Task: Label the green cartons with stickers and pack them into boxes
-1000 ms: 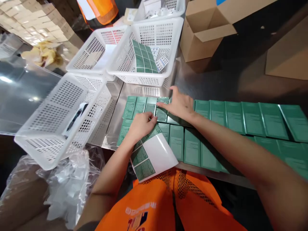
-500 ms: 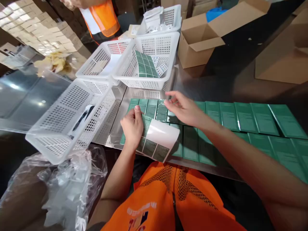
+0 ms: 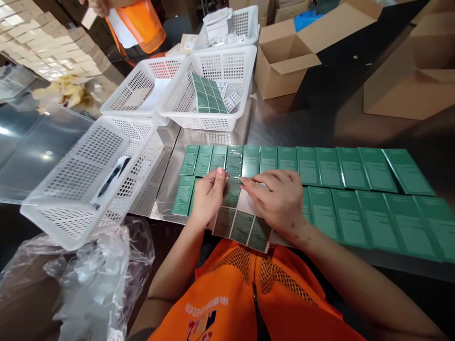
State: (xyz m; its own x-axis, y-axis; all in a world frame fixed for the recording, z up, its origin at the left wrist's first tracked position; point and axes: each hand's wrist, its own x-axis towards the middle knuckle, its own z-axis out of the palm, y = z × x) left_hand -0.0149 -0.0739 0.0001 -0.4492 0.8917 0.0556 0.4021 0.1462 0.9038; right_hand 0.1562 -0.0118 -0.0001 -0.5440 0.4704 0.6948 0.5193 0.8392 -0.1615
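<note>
A sheet of dark green stickers (image 3: 242, 226) with white backing hangs over the table's near edge. My left hand (image 3: 209, 195) pinches its upper left side between thumb and fingers. At the upper right of the sheet is my right hand (image 3: 275, 194), its thumb and forefinger pinched together at a green sticker's edge. White backing shows bare beside that sticker. Beneath and beyond my hands, two rows of green boxes (image 3: 306, 163) lie side by side on the metal table (image 3: 165, 196). My hands and the sheet hide part of the near row.
Several white perforated baskets (image 3: 80, 189) stand left and beyond; one basket (image 3: 206, 121) holds a green sticker sheet (image 3: 209, 94). Open cardboard boxes (image 3: 280, 78) stand at the back right. A clear plastic bag (image 3: 95, 279) hangs at lower left. Another person's orange vest (image 3: 142, 26) shows behind.
My right hand has come down from above the boxes to the sheet and pinches at a sticker. The sheet's curled corner now lies flatter. The view has shifted slightly.
</note>
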